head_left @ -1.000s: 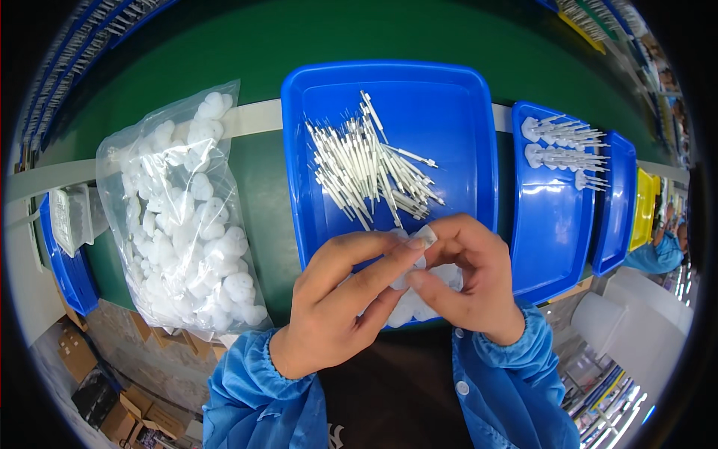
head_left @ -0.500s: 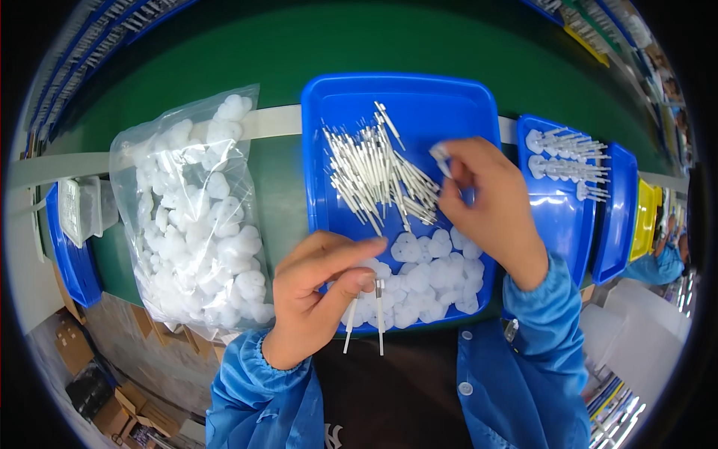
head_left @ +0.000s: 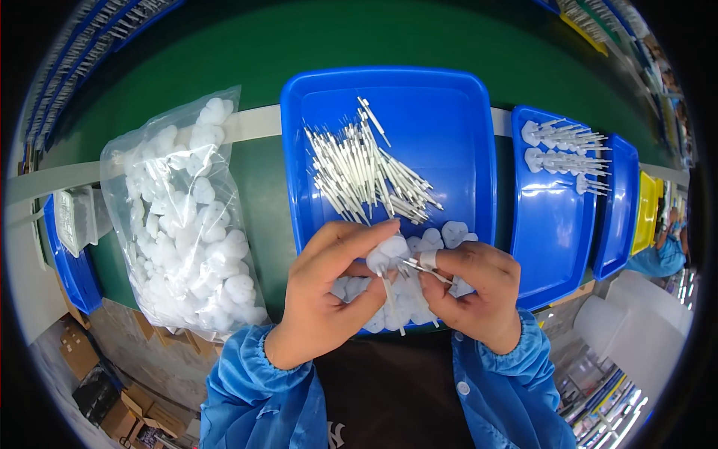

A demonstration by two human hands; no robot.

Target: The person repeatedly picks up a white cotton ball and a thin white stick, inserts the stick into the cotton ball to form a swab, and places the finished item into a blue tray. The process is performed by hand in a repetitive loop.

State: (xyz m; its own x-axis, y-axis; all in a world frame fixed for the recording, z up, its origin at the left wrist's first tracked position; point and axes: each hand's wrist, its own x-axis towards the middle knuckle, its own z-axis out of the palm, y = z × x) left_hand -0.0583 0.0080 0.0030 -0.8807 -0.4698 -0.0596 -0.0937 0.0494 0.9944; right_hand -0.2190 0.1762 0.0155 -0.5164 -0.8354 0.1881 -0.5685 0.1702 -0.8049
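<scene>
Over the near part of a blue tray (head_left: 449, 150), my two hands are close together. My left hand (head_left: 325, 292) is closed, with thumb and forefinger on a white lobed plastic piece (head_left: 387, 251). A thin white rod (head_left: 394, 307) hangs down beneath that piece. To its right, my right hand (head_left: 479, 295) pinches thin white rods (head_left: 426, 271) whose tips point toward the white piece; how many is unclear. A white wrap circles one right finger. Beyond the hands lies a heap of white rods (head_left: 359, 172). More lobed pieces (head_left: 455, 233) lie partly hidden under my hands.
A clear bag (head_left: 183, 224) full of white lobed pieces is at the left. To the right, another blue tray (head_left: 550, 239) holds rows of lobed pieces with rods attached (head_left: 565, 150). Beyond are another blue tray (head_left: 617, 217) and a yellow bin (head_left: 646, 213). A person in blue sits far right.
My right hand has come down from the rod heap to beside my left. A white lobed piece is now in my left fingers, where two rods hung before. The view has shifted slightly.
</scene>
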